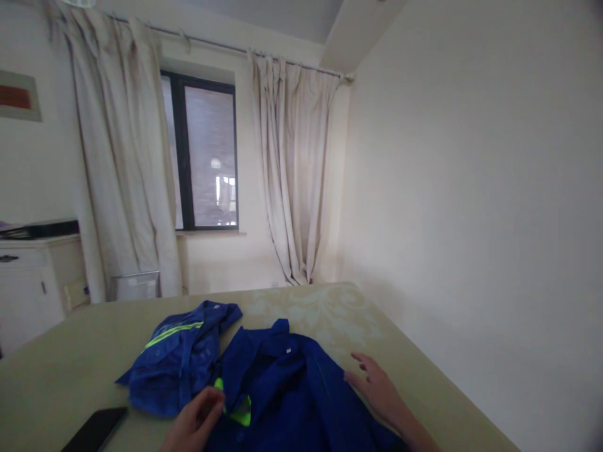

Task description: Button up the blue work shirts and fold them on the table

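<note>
A dark blue work jacket (pixel 301 376) lies spread at the front of the bed-like surface, its collar pointing away from me. My left hand (pixel 200 417) is at the jacket's left front edge, beside a fluorescent yellow-green strip. Its fingers are curled and pinched together on the cloth there. My right hand (pixel 377 386) is at the jacket's right side, fingers apart and holding nothing. Left of this jacket lies a folded blue garment (pixel 174 361) with yellow-green stripes across it. The jacket's lower part runs out of view at the bottom.
A black phone (pixel 97 430) rests at the front left of the pale green patterned cover (pixel 61 351). A bare wall (pixel 471 220) stands close along the right side. Beyond are curtains (pixel 296 157), a window (pixel 210 157) and a white cabinet (pixel 32 276).
</note>
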Demonstrator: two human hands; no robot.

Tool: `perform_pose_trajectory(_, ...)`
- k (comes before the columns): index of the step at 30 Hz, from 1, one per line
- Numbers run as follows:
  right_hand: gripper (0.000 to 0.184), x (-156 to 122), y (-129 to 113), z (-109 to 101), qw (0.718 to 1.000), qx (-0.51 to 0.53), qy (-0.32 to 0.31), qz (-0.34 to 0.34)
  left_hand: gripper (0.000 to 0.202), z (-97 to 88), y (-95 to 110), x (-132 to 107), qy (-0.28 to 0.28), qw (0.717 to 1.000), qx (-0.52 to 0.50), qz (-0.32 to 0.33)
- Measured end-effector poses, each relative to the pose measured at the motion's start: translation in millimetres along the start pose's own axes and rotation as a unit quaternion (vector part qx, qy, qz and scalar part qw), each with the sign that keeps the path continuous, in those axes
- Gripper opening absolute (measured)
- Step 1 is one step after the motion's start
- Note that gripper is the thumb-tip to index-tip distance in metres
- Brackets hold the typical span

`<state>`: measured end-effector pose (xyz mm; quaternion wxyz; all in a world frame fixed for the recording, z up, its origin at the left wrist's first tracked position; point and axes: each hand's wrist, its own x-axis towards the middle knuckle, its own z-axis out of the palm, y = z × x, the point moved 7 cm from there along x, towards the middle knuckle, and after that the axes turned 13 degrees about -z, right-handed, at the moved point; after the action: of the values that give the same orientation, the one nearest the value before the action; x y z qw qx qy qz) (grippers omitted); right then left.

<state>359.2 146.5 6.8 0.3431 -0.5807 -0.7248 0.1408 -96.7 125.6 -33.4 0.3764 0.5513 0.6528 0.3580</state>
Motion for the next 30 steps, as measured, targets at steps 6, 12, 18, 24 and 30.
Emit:
perform_pose_trajectory(6,0.057,60.5,-45.3,70.2,0.973,-0.142,-0.179,-0.039,0.061,36.1,42.0,67.7,0.067,0.974,0.215,0.037)
perform_pose_trajectory(12,0.012,107.3,-59.0,25.9,0.962,-0.161,-0.209,-0.064,0.025,36.0,86.0,83.1,-0.006,0.931,0.357,0.072)
perform_pose_trajectory(18,0.020,211.1,-93.6,-64.2,0.987,-0.131,-0.044,-0.081,0.035,7.0,207.3,133.8,0.077,0.985,0.127,0.088)
perform_pose_trajectory(24,0.054,162.0,-101.3,-50.4,0.984,-0.028,0.065,-0.162,0.061,49.9,184.8,100.1,0.072,0.980,-0.001,0.184)
perform_pose_trajectory(30,0.052,0.7,56.9,-4.6,0.989,-0.124,0.077,0.007,0.055,35.4,-6.5,73.8,0.095,0.966,0.235,0.051)
